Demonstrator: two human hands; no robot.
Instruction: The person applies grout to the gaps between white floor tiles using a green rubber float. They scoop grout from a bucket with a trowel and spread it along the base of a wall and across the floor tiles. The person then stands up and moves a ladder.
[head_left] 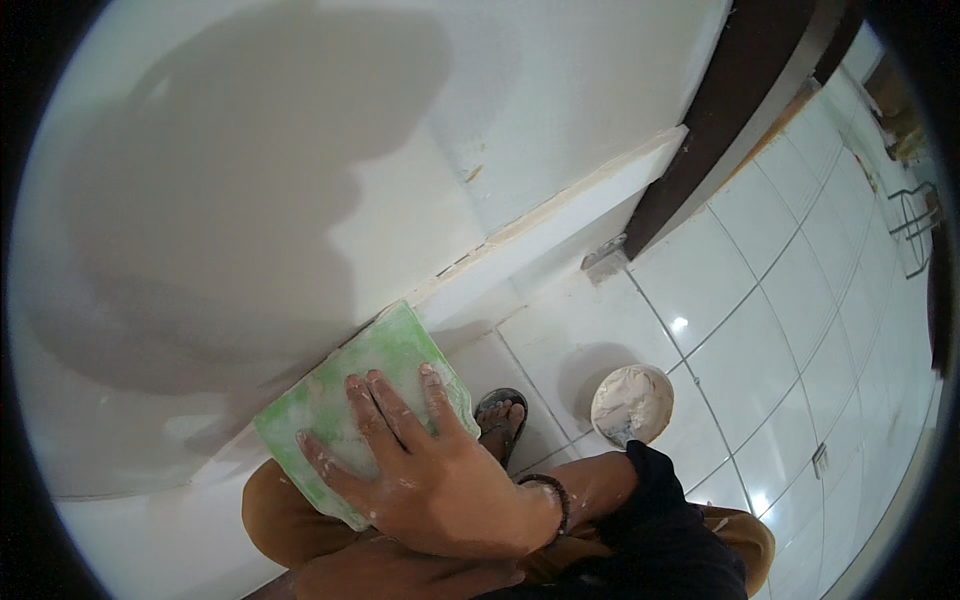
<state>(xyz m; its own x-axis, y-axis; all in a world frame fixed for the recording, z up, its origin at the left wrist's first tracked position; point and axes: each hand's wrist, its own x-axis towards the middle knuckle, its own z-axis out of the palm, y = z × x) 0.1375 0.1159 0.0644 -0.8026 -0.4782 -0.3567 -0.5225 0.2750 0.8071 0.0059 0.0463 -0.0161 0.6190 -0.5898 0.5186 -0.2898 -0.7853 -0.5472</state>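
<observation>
My right hand [420, 460], dusted white, lies over a green plastic board [330, 430] smeared with white paste. Four spread fingers press on its upper face, and my thumb is out of sight. The board's far edge meets the wall [250, 200] along the top of the white skirting [560, 225]. At the lower edge shows part of my left arm or hand [400, 575], its fingers hidden below the right one. A round tub [657, 425] of off-white paste stands on the floor to the right, partly behind my sleeve, with something greyish in the paste.
Dark door frame [690, 140] rises beyond the skirting's end, with a small block-like piece [603, 252] at its foot. White tiles [700, 270] cover the floor. My sandalled foot [502, 410] is beside the board. A wire rack [912, 228] stands far right.
</observation>
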